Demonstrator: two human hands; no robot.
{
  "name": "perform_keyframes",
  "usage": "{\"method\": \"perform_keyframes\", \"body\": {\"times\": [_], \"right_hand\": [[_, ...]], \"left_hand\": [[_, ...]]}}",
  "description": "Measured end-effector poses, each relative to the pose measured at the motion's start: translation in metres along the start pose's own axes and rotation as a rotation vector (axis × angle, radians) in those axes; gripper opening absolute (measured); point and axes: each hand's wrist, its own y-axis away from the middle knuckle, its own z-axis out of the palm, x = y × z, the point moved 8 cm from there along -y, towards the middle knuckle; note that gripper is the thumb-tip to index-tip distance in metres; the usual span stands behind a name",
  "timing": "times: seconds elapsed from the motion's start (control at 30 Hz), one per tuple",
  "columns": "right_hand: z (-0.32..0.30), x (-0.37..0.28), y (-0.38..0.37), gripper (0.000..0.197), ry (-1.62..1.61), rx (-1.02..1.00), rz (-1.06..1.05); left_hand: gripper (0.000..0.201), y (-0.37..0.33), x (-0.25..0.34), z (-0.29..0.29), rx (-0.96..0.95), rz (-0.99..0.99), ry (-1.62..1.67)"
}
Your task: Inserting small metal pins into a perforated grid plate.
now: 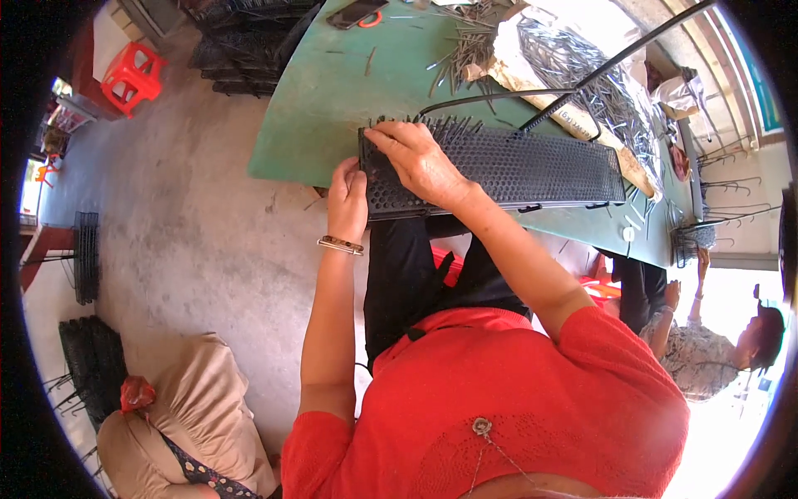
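A long black perforated mesh rack (532,170) with bent metal rods rising from it lies across the front of the green table (312,108). My left hand (347,198) is closed around its left end, thumb and fingers at the edge. My right hand (420,162) reaches over the same end, fingers together and bent onto the far left corner. Whether the right fingertips also pinch a small piece is hidden. Several short dark prongs (453,129) stick up along the rack's far edge, beside my right hand.
A torn paper sack (573,71) of thin grey strips lies on the table, loose strips (470,46) beside it. A phone (357,12) is at the far edge. Red stool (133,79) and stacked black racks (241,50) stand left. Co-workers sit at right (698,358) and lower left (183,416).
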Motion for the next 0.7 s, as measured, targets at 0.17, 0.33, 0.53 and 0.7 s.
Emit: {"method": "perform_keyframes", "body": {"times": [0.17,0.33,0.53,0.7], "right_hand": [[-0.005,-0.004,-0.003,0.043,0.036,0.008,0.023],[-0.004,-0.001,-0.003,0.047,0.016,0.026,0.063],[-0.003,-0.001,0.0,0.042,0.114,0.091,0.161],[-0.002,-0.003,0.001,0.039,0.007,0.142,0.089]], "left_hand": [[0.029,-0.006,-0.002,0.0,0.058,0.015,-0.004],[0.029,-0.006,0.006,-0.001,0.122,0.049,-0.146],[0.035,-0.009,-0.005,0.001,0.112,0.069,-0.186],[0.024,-0.011,0.0,-0.001,0.138,0.131,0.037]]}}
